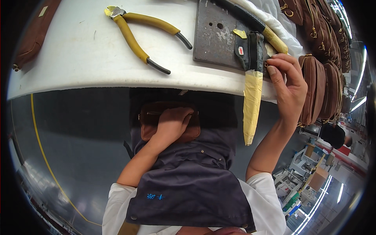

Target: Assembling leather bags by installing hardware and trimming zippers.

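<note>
In my lap lies a small brown leather bag point(149, 127) with a zip near its top edge. My left hand point(172, 123) is closed on it, fingers curled at its upper right side. At the table's right, my right hand point(290, 84) has thumb and forefinger close together beside a dark metal plate point(213, 43). A tiny brass-coloured bit shows at the fingertips, too small to name. Just left of that hand, a tool with a black part and a long yellow-taped handle point(252, 105) projects over the table edge. A hammer-like yellow-and-black handle point(274, 39) lies behind the fingers.
Yellow-handled pliers point(131, 33) lie on the white table point(78, 58). Brown bags point(313, 86) with brass zips crowd the right side, near white plastic sheeting point(284, 25). Another brown bag point(37, 33) lies far left. A person in dark clothing point(333, 135) is in the background.
</note>
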Demonstrator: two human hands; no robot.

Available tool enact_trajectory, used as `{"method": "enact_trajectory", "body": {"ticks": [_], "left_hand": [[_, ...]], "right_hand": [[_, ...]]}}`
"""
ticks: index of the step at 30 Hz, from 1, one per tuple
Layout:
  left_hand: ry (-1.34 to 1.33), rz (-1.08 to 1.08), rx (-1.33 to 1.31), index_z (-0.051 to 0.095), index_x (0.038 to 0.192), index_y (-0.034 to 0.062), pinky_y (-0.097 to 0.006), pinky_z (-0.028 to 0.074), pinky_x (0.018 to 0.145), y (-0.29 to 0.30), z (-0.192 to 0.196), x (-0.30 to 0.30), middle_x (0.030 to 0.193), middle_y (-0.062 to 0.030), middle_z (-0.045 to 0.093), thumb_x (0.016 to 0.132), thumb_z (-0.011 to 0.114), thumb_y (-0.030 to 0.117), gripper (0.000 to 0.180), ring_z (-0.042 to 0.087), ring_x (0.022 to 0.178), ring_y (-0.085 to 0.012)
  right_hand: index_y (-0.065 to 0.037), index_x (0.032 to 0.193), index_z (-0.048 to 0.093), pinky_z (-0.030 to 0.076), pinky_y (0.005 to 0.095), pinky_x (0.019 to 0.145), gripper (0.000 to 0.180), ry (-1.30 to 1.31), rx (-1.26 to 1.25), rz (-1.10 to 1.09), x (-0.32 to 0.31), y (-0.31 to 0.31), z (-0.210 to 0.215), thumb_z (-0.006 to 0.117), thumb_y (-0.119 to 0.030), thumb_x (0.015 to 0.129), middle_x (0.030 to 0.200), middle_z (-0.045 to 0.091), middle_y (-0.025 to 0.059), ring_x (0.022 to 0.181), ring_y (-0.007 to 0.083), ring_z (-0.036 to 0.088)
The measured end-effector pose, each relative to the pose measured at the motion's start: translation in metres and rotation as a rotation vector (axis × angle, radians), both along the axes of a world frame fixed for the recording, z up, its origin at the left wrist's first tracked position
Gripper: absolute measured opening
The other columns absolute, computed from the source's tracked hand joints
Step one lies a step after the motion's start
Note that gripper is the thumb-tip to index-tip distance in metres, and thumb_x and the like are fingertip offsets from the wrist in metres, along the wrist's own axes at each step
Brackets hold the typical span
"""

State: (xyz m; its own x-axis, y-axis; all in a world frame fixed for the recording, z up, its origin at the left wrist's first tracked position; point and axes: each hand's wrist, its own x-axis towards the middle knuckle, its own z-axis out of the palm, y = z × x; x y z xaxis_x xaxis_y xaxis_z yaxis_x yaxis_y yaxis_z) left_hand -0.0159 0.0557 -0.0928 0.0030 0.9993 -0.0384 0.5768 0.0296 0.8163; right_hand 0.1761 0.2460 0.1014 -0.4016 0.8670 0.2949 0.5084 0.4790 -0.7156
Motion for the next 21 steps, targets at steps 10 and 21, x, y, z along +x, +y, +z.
{"method": "enact_trajectory", "body": {"ticks": [10,21], "left_hand": [[-0.015,0.011,0.003,0.072,0.106,0.0083,-0.044,0.055,0.081,-0.002,-0.001,-0.001,0.1,-0.0142,0.073,0.089,0.065,0.015,0.019,0.07,0.091,-0.0344],[-0.082,0.033,0.02,0.074,0.106,0.009,-0.04,0.056,0.079,-0.002,0.016,-0.006,0.099,-0.0138,0.074,0.09,0.066,0.016,0.019,0.071,0.09,-0.0341]], "right_hand": [[0.001,0.097,0.072,0.051,0.0288,0.088,0.011,-0.007,0.254,0.019,0.0,0.0,-0.015,0.072,0.002,0.086,0.109,0.067,0.009,0.101,0.0171,0.064],[-0.005,0.112,0.076,0.052,0.0313,0.087,0.033,-0.189,0.366,0.029,0.001,-0.013,-0.005,0.081,-0.005,0.08,0.112,0.067,0.007,0.098,0.0209,0.062]]}}
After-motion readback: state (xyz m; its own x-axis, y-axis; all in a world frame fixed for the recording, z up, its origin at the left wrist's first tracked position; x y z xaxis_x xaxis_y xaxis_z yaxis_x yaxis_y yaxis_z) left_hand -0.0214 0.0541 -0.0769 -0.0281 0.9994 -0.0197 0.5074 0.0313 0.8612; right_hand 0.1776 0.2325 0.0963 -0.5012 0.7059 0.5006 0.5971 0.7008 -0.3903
